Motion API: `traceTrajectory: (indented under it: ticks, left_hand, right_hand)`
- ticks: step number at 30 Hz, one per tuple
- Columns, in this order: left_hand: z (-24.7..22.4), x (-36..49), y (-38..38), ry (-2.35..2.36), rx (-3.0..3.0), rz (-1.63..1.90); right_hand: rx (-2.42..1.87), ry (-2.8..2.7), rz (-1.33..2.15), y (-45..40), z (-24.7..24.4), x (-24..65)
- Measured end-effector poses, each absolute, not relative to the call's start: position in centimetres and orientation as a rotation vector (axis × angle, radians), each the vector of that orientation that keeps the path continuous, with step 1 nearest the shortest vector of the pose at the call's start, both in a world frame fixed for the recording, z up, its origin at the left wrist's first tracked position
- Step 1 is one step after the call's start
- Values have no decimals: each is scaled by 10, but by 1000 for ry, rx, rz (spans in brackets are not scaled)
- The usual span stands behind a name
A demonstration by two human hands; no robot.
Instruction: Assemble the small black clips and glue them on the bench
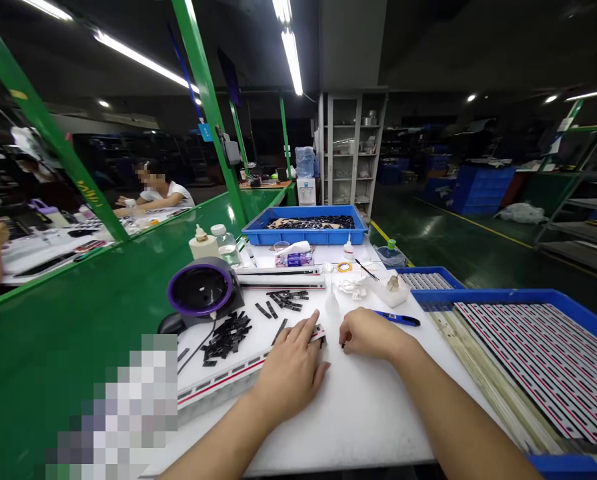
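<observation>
My left hand (293, 363) lies over the right end of a long white strip (223, 375) with a red line and black dashes, its fingers stretched out and its thumb apart. Just right of the strip's end, my right hand (373, 333) is closed in a pinch, with a tiny dark bit showing at the fingertips; what it is I cannot make out. Small black pieces (228, 337) lie in a heap beyond the strip, and several more (288, 300) are scattered farther back. Between the hands and a little beyond stands a translucent squeeze bottle (331, 303).
A blue pen-like tool (398, 319) lies past my right wrist. At left stands a round purple-rimmed device (201, 288). A blue tray (303, 235) of black pieces is at the back; a blue crate (553, 297) of striped strips is at right. A person (165, 193) sits beyond the green partition.
</observation>
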State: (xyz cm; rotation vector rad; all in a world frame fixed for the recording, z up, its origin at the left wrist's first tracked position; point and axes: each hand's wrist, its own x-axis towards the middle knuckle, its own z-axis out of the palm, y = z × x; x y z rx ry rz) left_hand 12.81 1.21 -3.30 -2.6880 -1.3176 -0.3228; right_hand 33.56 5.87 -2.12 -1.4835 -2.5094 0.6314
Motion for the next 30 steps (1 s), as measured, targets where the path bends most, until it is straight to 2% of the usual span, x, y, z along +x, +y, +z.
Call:
traceTrajectory:
  ticks: [7,12,16,20,24,30]
  left_hand:
    - [-32,146,-1,-1171,-2661,-210]
    - [-11,87,-38,-998,-2734,-318]
    - [9,-28,-53,-1683,-2410,-560]
    - [1,-151,-60,-2527,-1890,-602]
    - [-35,-207,-74,-2731,-1780,-708]
    - [-55,-193,-74,-2665,-1859,-772]
  right_hand:
    - [-1457,-2480,609,60,-28,341]
    - [-1485,-2479,724,56,-26,352]
    - [-1500,-2384,839,59,-23,363]
    - [-1539,-2340,654,66,-24,366]
    - [-1504,-2370,526,69,-29,363]
    - [-1481,-2410,442,72,-45,359]
